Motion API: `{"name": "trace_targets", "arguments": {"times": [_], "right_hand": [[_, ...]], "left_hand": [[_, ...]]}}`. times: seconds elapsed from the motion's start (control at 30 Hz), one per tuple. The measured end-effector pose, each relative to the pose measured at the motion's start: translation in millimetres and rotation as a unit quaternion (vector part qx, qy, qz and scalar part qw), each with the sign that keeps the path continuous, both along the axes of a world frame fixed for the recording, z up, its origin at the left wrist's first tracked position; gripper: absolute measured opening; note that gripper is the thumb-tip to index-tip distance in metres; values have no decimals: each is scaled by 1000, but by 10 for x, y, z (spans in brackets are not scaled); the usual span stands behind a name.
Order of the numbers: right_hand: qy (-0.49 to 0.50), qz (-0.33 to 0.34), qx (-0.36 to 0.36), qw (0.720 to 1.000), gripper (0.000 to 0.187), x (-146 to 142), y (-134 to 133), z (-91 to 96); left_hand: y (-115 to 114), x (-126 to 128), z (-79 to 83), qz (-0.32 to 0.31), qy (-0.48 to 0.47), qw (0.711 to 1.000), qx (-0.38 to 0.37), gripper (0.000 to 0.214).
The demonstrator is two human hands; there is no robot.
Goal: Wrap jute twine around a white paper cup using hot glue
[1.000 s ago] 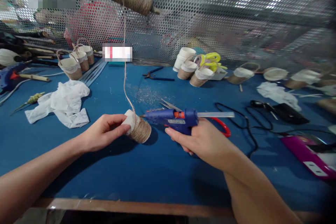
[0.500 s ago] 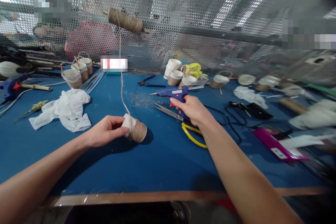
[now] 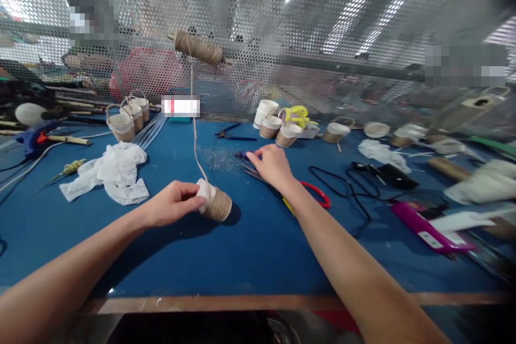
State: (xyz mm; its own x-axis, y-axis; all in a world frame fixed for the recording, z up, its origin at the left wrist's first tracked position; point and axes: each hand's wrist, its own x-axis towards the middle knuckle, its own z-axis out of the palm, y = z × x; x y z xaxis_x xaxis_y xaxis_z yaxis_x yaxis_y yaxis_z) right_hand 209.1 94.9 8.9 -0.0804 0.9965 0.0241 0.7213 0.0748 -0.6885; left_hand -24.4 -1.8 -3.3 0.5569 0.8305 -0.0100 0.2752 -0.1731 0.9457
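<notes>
Left arm in from lower left, left hand (image 3: pixel 173 205) low, thumb and fingers pinched on white end of cup (image 3: pixel 220 204). Cup's tilted on its side, twine (image 3: pixel 195 142) running up. Right arm stretched further forward, right hand (image 3: pixel 273 165) over glue gun (image 3: pixel 242 155), knuckles up; can't tell if fingers grip.

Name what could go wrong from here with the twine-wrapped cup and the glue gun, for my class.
1. The right hand is at the glue gun, close to the scissors, so it might catch on them.
2. The twine-wrapped cup is held tipped on its side, so it might roll if the left hand slackens.
3. The loose twine runs up from the cup to the spool; a tug could pull the winding loose.
</notes>
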Motion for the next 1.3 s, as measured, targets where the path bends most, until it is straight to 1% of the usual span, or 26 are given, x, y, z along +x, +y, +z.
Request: {"name": "trace_targets", "arguments": {"times": [0.07, 0.13, 0.17, 0.2, 0.23, 0.3, 0.4, 0.53, 0.67, 0.77, 0.9, 1.1, 1.3], "right_hand": [[42, 93, -16, 995, 32, -221, -164, 54], [87, 186, -54, 977, 38, -448, -327, 101], [105, 219, -74, 967, 38, -546, -396, 122], [122, 240, -85, 959, 35, -624, -454, 142], [138, 248, -90, 955, 30, -677, -500, 162], [174, 239, -73, 953, 23, -700, -566, 205], [213, 213, -13, 953, 19, -573, -655, 281], [213, 186, 17, 959, 19, -368, -818, 369], [222, 158, 43, 961, 15, -321, -893, 356], [224, 157, 51, 960, 14, -323, -856, 290], [211, 156, 53, 963, 16, -300, -815, 216], [209, 151, 43, 965, 18, -300, -850, 194], [201, 140, 35, 969, 19, -310, -853, 173]], "left_hand": [[-8, 2, -6, 3, 8, 1000, 11, 26], [-15, 4, -17, 7, 16, 1000, 20, 26], [-18, 5, -22, 10, 19, 999, 23, 26], [-21, 6, -27, 11, 21, 999, 24, 26], [-24, 7, -28, 12, 20, 999, 23, 25], [-29, 11, -23, 11, 7, 1000, 10, 25], [-43, 23, 7, 24, -37, 999, -27, 23], [-68, 56, 46, 45, -99, 990, -91, 19], [-96, 95, 49, 48, -111, 986, -117, 18], [-120, 109, 50, 37, -92, 989, -111, 19], [-155, 110, 70, 20, -67, 994, -80, 21], [-197, 120, 70, -8, -28, 999, -40, 23], [-213, 117, 65, -21, -4, 1000, -12, 26]]}}
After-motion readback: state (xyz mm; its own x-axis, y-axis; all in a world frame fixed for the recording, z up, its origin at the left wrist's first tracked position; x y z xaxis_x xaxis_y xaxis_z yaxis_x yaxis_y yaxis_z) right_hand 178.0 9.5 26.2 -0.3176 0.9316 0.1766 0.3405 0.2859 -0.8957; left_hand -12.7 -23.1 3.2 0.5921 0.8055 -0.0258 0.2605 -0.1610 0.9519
